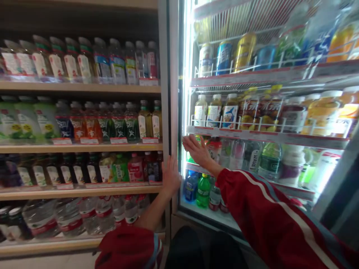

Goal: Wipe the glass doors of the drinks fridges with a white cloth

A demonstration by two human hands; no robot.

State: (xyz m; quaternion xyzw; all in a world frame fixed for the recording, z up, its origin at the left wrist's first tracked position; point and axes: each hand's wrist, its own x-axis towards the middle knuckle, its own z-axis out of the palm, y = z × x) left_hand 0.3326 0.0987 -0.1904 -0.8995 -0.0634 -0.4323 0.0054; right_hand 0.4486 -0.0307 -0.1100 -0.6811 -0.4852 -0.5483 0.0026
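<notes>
My left hand (pixel 170 175) lies against the upright frame (pixel 165 93) between the wooden shelves and the lit drinks cooler (pixel 241 142). Its fingers point upward, straightened, with nothing seen in them. Higher and to the right, my right hand (pixel 198 151) reaches toward the cooler's left inner edge, fingers stretched out and holding nothing visible. Whether it touches the edge or a glass pane, I cannot tell. Behind its wrist stands a red-labelled bottle (pixel 214 146), partly covered. Under my right hand, a green bottle (pixel 203 190) and a blue bottle (pixel 191 186) stand on the cooler's bottom shelf.
On the left, wooden shelves (pixel 84 148) carry rows of bottled drinks, with large water bottles (pixel 42 216) at the bottom. Inside the cooler, cans (pixel 223 56) and juice bottles (pixel 322 112) stand behind white wire rails. My dark-clothed knees (pixel 187 248) show below.
</notes>
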